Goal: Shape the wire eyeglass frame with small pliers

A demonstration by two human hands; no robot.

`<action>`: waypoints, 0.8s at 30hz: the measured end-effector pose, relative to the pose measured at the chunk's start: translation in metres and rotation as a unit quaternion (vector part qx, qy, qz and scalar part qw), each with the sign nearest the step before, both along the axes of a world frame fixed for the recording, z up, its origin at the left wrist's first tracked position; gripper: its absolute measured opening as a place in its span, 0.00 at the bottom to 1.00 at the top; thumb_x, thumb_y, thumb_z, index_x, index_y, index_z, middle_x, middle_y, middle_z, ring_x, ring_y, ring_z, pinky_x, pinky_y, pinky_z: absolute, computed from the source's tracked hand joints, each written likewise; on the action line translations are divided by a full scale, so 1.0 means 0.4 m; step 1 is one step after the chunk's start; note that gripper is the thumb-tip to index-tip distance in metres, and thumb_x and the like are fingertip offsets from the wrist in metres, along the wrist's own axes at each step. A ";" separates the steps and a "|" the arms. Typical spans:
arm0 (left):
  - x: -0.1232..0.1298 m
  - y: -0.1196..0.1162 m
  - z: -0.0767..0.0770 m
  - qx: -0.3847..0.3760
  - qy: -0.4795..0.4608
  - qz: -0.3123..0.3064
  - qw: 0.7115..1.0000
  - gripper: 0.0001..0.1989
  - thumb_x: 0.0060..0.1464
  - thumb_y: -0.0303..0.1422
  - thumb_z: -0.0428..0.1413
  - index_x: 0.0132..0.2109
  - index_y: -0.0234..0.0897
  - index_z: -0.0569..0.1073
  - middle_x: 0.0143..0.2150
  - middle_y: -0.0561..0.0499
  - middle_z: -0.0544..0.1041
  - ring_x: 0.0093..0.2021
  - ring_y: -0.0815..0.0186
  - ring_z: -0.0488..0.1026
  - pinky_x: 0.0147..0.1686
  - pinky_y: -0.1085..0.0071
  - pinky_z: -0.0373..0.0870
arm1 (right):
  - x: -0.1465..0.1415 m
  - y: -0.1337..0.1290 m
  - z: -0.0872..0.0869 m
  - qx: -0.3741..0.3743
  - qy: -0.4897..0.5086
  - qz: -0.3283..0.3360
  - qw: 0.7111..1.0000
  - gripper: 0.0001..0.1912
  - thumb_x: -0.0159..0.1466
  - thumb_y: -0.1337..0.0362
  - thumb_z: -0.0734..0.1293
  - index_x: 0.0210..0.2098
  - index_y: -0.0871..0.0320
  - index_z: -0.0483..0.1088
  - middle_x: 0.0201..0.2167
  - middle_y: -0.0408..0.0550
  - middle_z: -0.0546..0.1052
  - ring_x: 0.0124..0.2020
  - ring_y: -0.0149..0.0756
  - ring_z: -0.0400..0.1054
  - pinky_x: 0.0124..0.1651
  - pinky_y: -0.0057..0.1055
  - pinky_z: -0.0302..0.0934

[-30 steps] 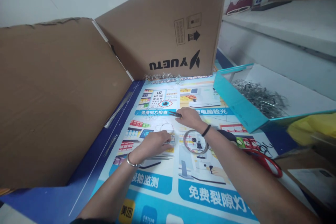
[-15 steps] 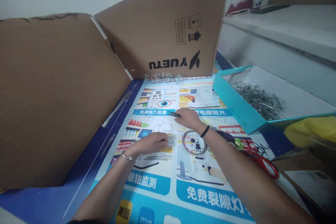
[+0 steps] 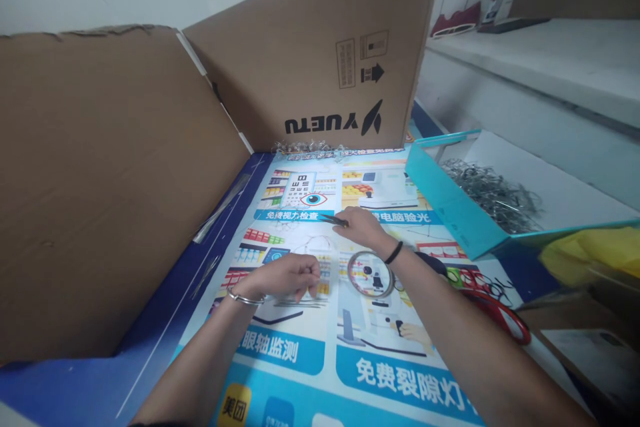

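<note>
Across the printed poster (image 3: 330, 340), thin wires (image 3: 300, 305) lie just beside the left hand (image 3: 290, 275), its curled fingers' hold unclear to me, while the right hand (image 3: 367, 228) grips needle-nose pliers (image 3: 334, 221), best worked with tips clear of skin.

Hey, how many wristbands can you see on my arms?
2: a silver bangle on the wrist of the left hand, and a black band on that of the right hand, which holds a dark pointed tool.

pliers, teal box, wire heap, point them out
Pliers (image 3: 341, 221), head view: on the dark metal part.
Teal box (image 3: 450, 203), head view: on its teal side wall.
Wire heap (image 3: 495, 197), head view: on its middle.
</note>
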State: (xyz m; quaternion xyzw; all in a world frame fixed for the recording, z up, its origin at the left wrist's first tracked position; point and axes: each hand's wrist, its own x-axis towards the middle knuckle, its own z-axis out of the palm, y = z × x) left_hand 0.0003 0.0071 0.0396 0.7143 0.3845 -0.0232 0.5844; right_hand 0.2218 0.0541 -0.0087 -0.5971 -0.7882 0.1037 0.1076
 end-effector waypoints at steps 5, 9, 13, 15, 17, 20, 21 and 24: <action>-0.017 0.022 -0.045 -0.171 -0.089 0.047 0.980 0.15 0.50 0.42 0.55 0.35 0.34 0.64 0.23 0.53 0.74 0.14 0.76 0.64 0.13 0.80 0.52 | 0.000 -0.002 0.002 0.012 -0.012 -0.006 1.000 0.14 0.61 0.55 0.59 0.38 0.54 0.73 0.33 0.47 0.72 0.38 0.36 0.65 0.37 0.27 0.51; -0.030 0.053 -0.075 -0.213 -0.105 0.083 0.968 0.17 0.47 0.43 0.57 0.34 0.33 0.63 0.19 0.54 0.72 0.11 0.76 0.62 0.10 0.81 0.50 | -0.006 -0.003 -0.002 0.006 -0.036 -0.008 0.999 0.14 0.61 0.55 0.60 0.40 0.53 0.72 0.36 0.48 0.72 0.40 0.38 0.64 0.39 0.29 0.51; -0.041 0.065 -0.073 -0.191 -0.085 0.083 0.974 0.15 0.48 0.42 0.56 0.32 0.34 0.64 0.17 0.55 0.71 0.10 0.77 0.60 0.10 0.81 0.49 | -0.007 -0.001 -0.006 -0.001 -0.033 -0.004 0.999 0.14 0.61 0.55 0.60 0.41 0.52 0.72 0.37 0.48 0.72 0.42 0.39 0.63 0.41 0.30 0.51; -0.041 0.061 -0.067 -0.183 -0.073 0.068 0.978 0.14 0.49 0.41 0.55 0.32 0.34 0.64 0.17 0.55 0.71 0.11 0.77 0.60 0.10 0.81 0.49 | -0.007 -0.001 -0.008 0.002 -0.024 -0.004 1.000 0.14 0.61 0.56 0.60 0.41 0.51 0.72 0.37 0.47 0.72 0.42 0.39 0.63 0.42 0.30 0.51; -0.037 0.053 -0.061 -0.168 -0.060 0.045 0.983 0.12 0.49 0.40 0.54 0.32 0.34 0.65 0.18 0.55 0.71 0.11 0.77 0.60 0.12 0.81 0.51 | -0.007 0.000 -0.009 0.005 -0.016 -0.006 1.000 0.14 0.60 0.56 0.60 0.42 0.51 0.71 0.37 0.47 0.73 0.42 0.39 0.63 0.42 0.31 0.51; -0.027 0.040 -0.050 -0.111 -0.023 0.003 0.994 0.09 0.51 0.36 0.52 0.32 0.34 0.67 0.20 0.55 0.72 0.13 0.78 0.60 0.13 0.81 0.52 | -0.008 -0.001 -0.010 0.006 -0.014 -0.007 1.000 0.14 0.60 0.57 0.61 0.42 0.52 0.71 0.37 0.48 0.73 0.42 0.40 0.63 0.42 0.31 0.51; -0.025 0.037 -0.046 -0.086 -0.006 -0.009 0.996 0.08 0.51 0.36 0.52 0.32 0.34 0.67 0.21 0.55 0.72 0.13 0.78 0.60 0.13 0.81 0.52 | -0.008 -0.001 -0.011 0.009 -0.015 -0.006 1.000 0.14 0.60 0.57 0.61 0.42 0.52 0.71 0.37 0.48 0.73 0.42 0.40 0.63 0.43 0.31 0.51; -0.023 0.034 -0.035 -0.017 0.038 -0.019 0.999 0.07 0.52 0.35 0.49 0.35 0.35 0.68 0.23 0.56 0.73 0.14 0.78 0.60 0.14 0.81 0.53 | -0.007 -0.001 -0.013 0.018 -0.015 0.000 1.000 0.14 0.60 0.57 0.61 0.42 0.51 0.71 0.37 0.47 0.73 0.42 0.40 0.63 0.42 0.31 0.51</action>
